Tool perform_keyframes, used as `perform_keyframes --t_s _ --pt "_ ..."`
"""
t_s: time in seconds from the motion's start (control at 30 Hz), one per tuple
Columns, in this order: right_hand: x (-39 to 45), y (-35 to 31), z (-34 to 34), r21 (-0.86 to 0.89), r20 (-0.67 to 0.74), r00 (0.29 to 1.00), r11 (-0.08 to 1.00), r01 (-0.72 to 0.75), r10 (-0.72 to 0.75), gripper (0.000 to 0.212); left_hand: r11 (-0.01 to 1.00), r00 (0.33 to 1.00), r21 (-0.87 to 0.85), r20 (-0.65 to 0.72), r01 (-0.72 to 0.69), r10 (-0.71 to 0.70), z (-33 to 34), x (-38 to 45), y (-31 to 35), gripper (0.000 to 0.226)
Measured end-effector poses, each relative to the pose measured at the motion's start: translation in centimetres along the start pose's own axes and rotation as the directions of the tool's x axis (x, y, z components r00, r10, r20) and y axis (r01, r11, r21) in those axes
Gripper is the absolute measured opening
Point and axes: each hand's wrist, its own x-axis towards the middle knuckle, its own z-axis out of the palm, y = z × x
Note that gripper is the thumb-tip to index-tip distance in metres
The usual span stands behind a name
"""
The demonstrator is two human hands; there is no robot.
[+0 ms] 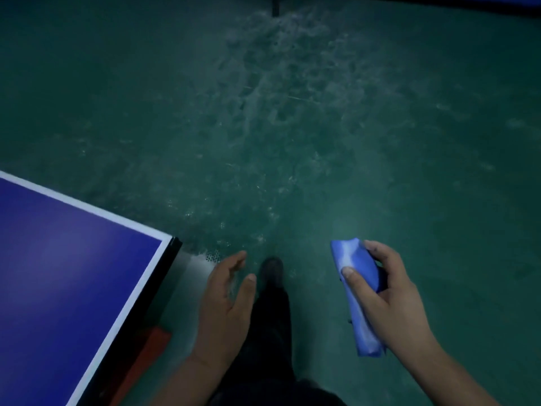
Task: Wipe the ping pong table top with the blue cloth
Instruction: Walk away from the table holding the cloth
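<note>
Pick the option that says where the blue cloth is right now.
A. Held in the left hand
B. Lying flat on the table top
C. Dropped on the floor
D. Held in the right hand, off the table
D: the right hand grips the folded blue cloth over the green floor, apart from the ping pong table; the left hand holds nothing.

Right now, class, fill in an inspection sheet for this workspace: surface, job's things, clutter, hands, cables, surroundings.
Surface: ping pong table top, blue with white edge lines, only its corner in view, bare where seen.
Job's things: blue cloth, folded, held off the table over the floor.
Clutter: nothing seen on the table; a red part shows below its edge.
Hands: right hand grips the cloth; left hand open, holding nothing.
Cables: nothing seen.
Surroundings: green floor with pale scuffed patches; dark trouser leg and shoe between the hands.
</note>
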Motion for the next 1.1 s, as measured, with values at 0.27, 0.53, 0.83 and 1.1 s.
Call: perform_keyframes --t_s 0.27,0.53,0.83,1.1 --pt "26.2 -4.3 5.3 -0.126 0.019 0.995 0.987 0.099 -0.097 0.041 0.998 0.999 -0.067 -0.034 -0.014 0.011 4.2 25.2 3.8 0.041" --pt "49.6 -8.8 4.5 -0.202 -0.016 0.987 0.968 0.152 -0.158 0.033 0.994 0.997 -0.090 0.041 -0.059 0.063 10.1 49.3 10.4 0.033" --pt "77.9 -11.3 5.2 -0.242 0.070 0.984 0.954 0.175 -0.163 0.030 0.994 0.998 -0.096 -0.036 -0.052 0.049 19.7 75.1 15.8 0.031" --pt "102.2 -17.0 7.5 -0.229 0.151 0.971 0.949 0.216 -0.184 0.032 0.998 0.989 -0.041 -0.143 -0.042 0.035 20.6 96.2 21.7 0.032"
